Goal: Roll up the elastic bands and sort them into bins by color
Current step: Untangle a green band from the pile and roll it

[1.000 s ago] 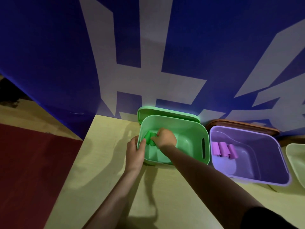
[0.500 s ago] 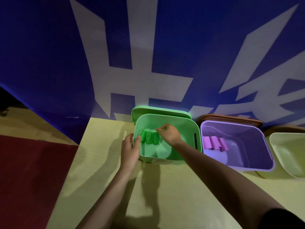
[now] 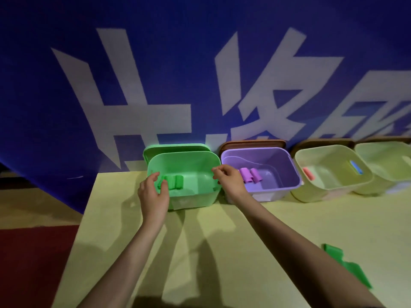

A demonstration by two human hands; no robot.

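A green bin (image 3: pixel 195 198) stands at the back of the yellow table (image 3: pixel 222 252) with rolled green bands (image 3: pixel 174 182) lying in its left part. My left hand (image 3: pixel 153 194) grips the bin's left front rim, thumb over the edge. My right hand (image 3: pixel 229 180) sits at the bin's right rim with its fingers loosely curled and nothing in them. To the right, a purple bin (image 3: pixel 278 165) holds rolled purple bands (image 3: pixel 250 175). A flat green band (image 3: pixel 347 267) lies unrolled on the table at the lower right.
Two pale yellow-green bins (image 3: pixel 333 187) (image 3: pixel 387 174) stand further right, one with a red roll (image 3: pixel 309 173). A blue banner (image 3: pixel 200 74) with white characters rises right behind the bins. Lids lean behind the bins. The table's left edge drops to a red floor (image 3: pixel 33 263).
My right hand has come out of the green bin and moved to its right rim, leaving the green rolls inside. The view has swung right, showing more bins.
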